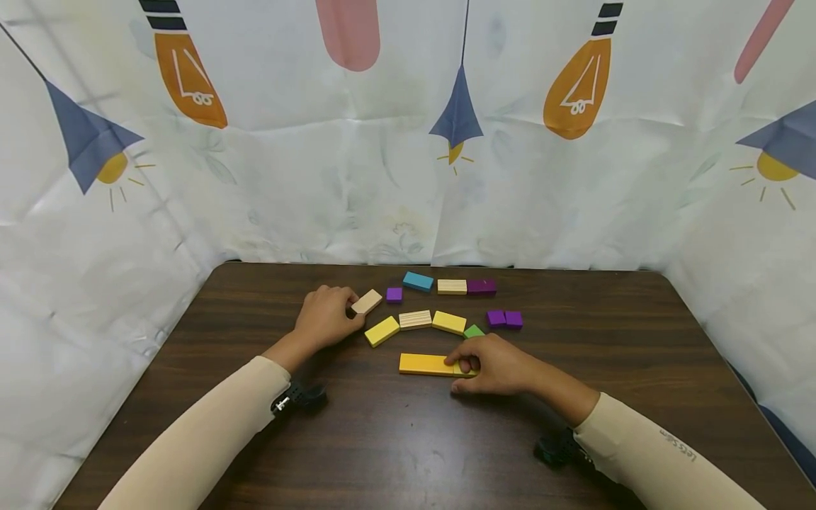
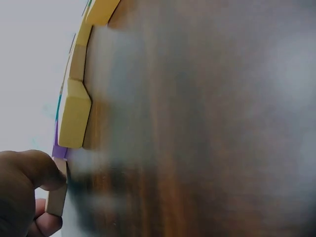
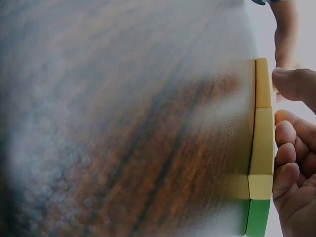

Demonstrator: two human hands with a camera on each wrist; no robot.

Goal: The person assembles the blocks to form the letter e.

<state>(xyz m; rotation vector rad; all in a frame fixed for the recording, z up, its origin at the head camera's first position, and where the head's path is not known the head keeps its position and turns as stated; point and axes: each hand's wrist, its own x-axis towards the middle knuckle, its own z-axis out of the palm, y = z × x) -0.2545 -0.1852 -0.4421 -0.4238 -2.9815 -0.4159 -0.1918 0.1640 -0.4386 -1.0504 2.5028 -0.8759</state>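
Note:
My left hand (image 1: 325,316) pinches a beige wooden block (image 1: 367,302) at the left end of the group of blocks; the left wrist view shows this block (image 2: 57,197) between thumb and fingers. Right of it, a yellow block (image 1: 382,331), a beige block (image 1: 416,320), another yellow block (image 1: 449,322) and a green block (image 1: 473,331) form a curved row. My right hand (image 1: 500,365) hovers low over a straight orange-and-yellow strip (image 1: 423,364), one fingertip touching its top. Its other fingers are loosely bent; the hand partly hides the strip's right end.
Behind the curved row lie a small purple block (image 1: 394,295), a blue block (image 1: 418,281), a beige block (image 1: 452,287) and a dark purple block (image 1: 481,287). Two purple blocks (image 1: 496,319) sit to the right. A patterned curtain (image 1: 395,191) hangs behind the brown table (image 1: 382,446).

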